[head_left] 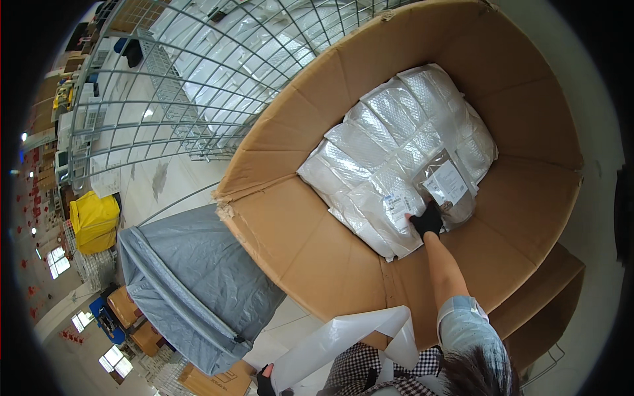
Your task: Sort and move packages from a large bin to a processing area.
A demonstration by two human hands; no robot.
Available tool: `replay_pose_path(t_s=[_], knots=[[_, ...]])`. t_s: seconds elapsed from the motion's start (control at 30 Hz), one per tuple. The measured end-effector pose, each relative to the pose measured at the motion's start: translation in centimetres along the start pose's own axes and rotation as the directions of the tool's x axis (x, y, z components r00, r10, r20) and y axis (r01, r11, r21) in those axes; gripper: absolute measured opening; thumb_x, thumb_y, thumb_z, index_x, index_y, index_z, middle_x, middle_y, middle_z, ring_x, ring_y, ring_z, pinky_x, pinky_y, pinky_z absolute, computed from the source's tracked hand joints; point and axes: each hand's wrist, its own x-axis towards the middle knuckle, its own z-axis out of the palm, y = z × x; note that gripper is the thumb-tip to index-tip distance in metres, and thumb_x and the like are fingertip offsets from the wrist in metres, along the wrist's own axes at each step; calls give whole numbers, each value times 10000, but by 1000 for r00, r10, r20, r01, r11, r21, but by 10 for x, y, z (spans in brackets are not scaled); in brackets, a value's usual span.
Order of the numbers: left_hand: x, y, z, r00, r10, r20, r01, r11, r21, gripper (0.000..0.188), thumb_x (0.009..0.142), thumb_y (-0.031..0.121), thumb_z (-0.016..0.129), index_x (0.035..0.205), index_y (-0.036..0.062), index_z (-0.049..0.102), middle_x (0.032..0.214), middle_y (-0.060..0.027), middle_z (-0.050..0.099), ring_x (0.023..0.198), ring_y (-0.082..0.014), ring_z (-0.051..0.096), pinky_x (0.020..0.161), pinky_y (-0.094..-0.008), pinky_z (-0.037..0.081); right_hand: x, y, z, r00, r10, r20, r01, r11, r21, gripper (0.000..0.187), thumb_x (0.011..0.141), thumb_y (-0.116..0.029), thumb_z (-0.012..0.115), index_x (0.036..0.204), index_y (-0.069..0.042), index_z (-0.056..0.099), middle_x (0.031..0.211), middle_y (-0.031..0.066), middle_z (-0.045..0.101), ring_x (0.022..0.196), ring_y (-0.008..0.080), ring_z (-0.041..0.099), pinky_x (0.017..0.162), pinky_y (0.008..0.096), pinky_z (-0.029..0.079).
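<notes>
My right hand [428, 221], in a black fingerless glove, reaches deep into a large cardboard box [317, 264]. Its thumb and fingers are spread, resting at the edge of a clear plastic bag [444, 185] with a white label. Beside the thumb lies a labelled bubble mailer [389, 206], one of several silvery-white padded packages laid in overlapping rows. At the bottom edge my left hand [264, 381], also gloved, is partly cut off and closed on a long, glossy white strip [340, 340]. That strip folds over in front of my checked clothing.
A wire mesh cage [178, 99] full of white packages stands beyond the box at far left. Nearer on the left is a grey fabric bin [191, 277], with a yellow bag [94, 222] behind it. Another cardboard box [541, 303] sits at right, against the wall.
</notes>
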Motion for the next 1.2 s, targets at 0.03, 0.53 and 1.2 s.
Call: replay_pose_path(t_s=[0.03,0.53,1.2], knots=[[0,-1,0,1000,16,-2,-16,1000,17,585,644,138,575,1185,-22,422,1049,-155,513,977,-263,519,832,-353,414,11,13,2,995,94,17,-96,989,114,973,593,-402,740,1341,-47,228,1327,195,341,1190,306,385,951,360,350],[38,139,7,549,796,256,-775,599,-202,577,610,223,715,1128,68,515,1300,-141,409,841,-268,547,707,-328,434,-242,-117,-258,811,-426,400,-163,493,855,513,827,-263,581,1213,33,417,1098,112,549,955,174,547,813,300,449],[-43,117,-66,576,807,130,-780,590,-209,564,587,200,723,1094,73,513,1323,-161,380,864,-292,532,767,-352,429,-366,-240,-237,581,-566,585,-172,617,768,571,810,-310,603,1232,18,402,1124,117,536,984,184,536,848,311,432]])
